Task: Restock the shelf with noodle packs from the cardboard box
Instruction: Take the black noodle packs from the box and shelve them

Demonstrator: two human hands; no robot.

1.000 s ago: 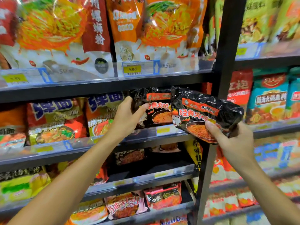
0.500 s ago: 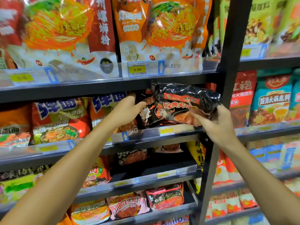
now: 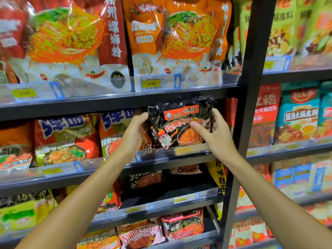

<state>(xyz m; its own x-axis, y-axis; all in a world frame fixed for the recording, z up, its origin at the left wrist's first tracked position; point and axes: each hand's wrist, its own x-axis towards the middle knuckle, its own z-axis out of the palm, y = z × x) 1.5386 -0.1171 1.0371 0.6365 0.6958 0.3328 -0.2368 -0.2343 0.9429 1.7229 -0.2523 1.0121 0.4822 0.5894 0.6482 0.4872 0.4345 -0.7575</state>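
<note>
Four shelf tiers in view on the near rack, stocked with big orange pouches above, red and gold bags left of the gap, darker packs below. Middle shelf (image 3: 188, 155) takes the black noodle pack (image 3: 181, 123), upright, bottom edge down behind the clear lip at the right end beside the black upright post (image 3: 251, 105). One black pack plainly in the hands; more behind it possible, cannot tell. No cardboard box in view. Two hands on the job. Left hand (image 3: 133, 131) curled round the pack's left edge. Right hand (image 3: 213, 130) pinching the right side, thumb across the printed front, fingers behind. Likely light, crinkly and slick film over a brittle noodle block: best taken by the side edges as here, gently, no squeezing the middle.
</note>
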